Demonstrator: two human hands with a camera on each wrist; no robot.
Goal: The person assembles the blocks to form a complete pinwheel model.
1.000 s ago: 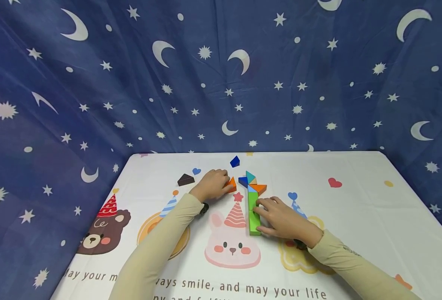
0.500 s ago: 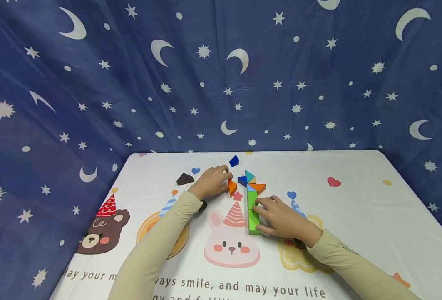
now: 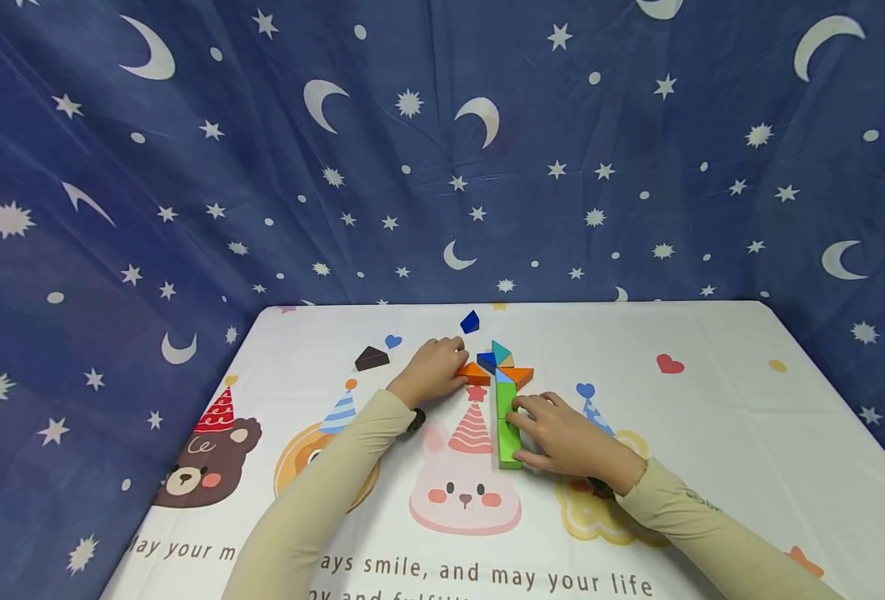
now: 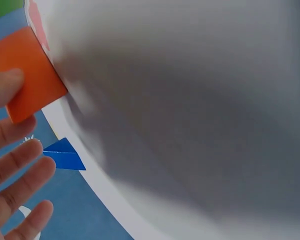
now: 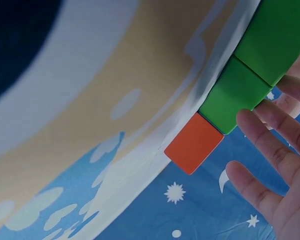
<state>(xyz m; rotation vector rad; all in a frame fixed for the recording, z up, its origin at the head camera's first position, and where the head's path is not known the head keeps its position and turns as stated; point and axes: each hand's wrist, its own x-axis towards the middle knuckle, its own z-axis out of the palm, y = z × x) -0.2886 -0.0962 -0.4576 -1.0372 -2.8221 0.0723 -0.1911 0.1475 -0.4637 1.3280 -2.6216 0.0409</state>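
My left hand [image 3: 431, 368] pinches an orange triangular block [image 3: 476, 375] between thumb and index finger; the left wrist view shows this orange block [image 4: 32, 70] close up with the other fingers spread. Two green blocks [image 3: 507, 425] stand end to end in a column. My right hand [image 3: 566, 433] rests along their right side with loosely extended fingers, and its fingertips touch a green block [image 5: 235, 95] in the right wrist view. Beyond the column lie a light blue piece [image 3: 504, 377], a second orange triangle [image 3: 519, 377], a blue triangle [image 3: 487, 361] and a teal triangle [image 3: 500, 352].
A dark blue block [image 3: 470, 322] lies by the table's far edge. To the left of my left hand sits a dark brown block [image 3: 372, 359]. The white printed tablecloth [image 3: 712, 400] covers the table, and a blue starry curtain [image 3: 532, 225] hangs behind it.
The orange block in my left hand has turned to lie flat with its tip pointing right, closer to the blue triangle. My right hand stays at the green blocks.
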